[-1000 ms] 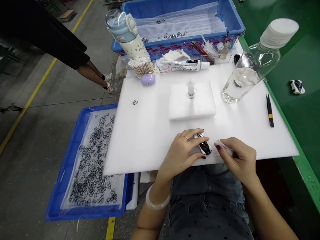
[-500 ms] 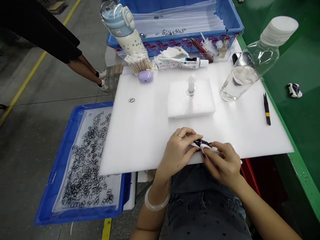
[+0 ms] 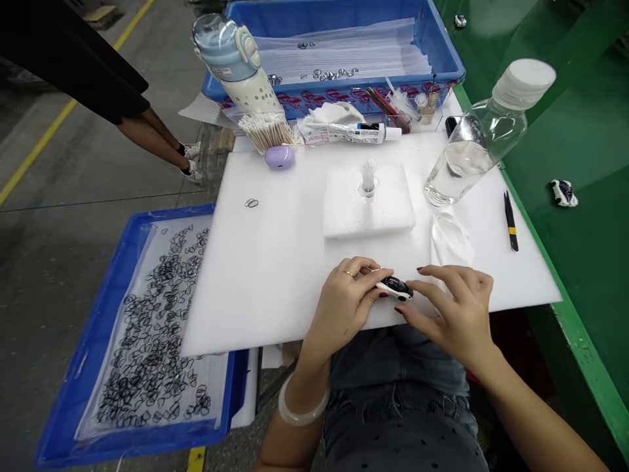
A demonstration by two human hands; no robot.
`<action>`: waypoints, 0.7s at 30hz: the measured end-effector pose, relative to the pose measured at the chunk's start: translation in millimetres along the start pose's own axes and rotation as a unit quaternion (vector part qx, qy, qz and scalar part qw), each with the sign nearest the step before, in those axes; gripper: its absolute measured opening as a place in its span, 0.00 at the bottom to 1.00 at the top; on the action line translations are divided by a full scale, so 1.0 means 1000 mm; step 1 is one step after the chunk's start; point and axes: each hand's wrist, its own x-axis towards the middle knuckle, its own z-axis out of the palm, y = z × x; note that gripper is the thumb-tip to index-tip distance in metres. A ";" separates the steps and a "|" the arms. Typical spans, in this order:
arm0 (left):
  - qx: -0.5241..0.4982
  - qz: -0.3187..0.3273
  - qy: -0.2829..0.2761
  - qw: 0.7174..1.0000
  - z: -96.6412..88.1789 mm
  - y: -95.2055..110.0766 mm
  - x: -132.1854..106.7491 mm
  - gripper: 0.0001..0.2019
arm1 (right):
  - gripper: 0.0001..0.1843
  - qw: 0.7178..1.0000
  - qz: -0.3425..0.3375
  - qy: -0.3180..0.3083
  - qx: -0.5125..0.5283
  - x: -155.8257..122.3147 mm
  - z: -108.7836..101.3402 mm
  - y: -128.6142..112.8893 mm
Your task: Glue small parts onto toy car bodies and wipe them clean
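My left hand pinches a small black-and-white toy car by one end, over the near edge of a white foam board. Fingers spread, my right hand is at the car's other end with nothing in its grip; whether a fingertip touches the car I cannot tell. A white cloth lies on the board just beyond my right hand. Past my left hand sits a white foam block with a small clear cup standing upright in it.
Black tweezers and a clear bottle are on the right. Cotton swabs, a purple case and a tube line the back. A blue tray holds many black rings. A person's legs show at left.
My right hand has let go of the white cloth, which now lies on the board, and its fingers have spread. The toy car stays in my left hand, more of it visible.
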 end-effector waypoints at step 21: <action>-0.079 0.002 0.077 0.994 -0.004 -0.003 -0.008 0.18 | 0.12 0.993 0.024 -0.029 0.108 -0.003 -0.007 0.004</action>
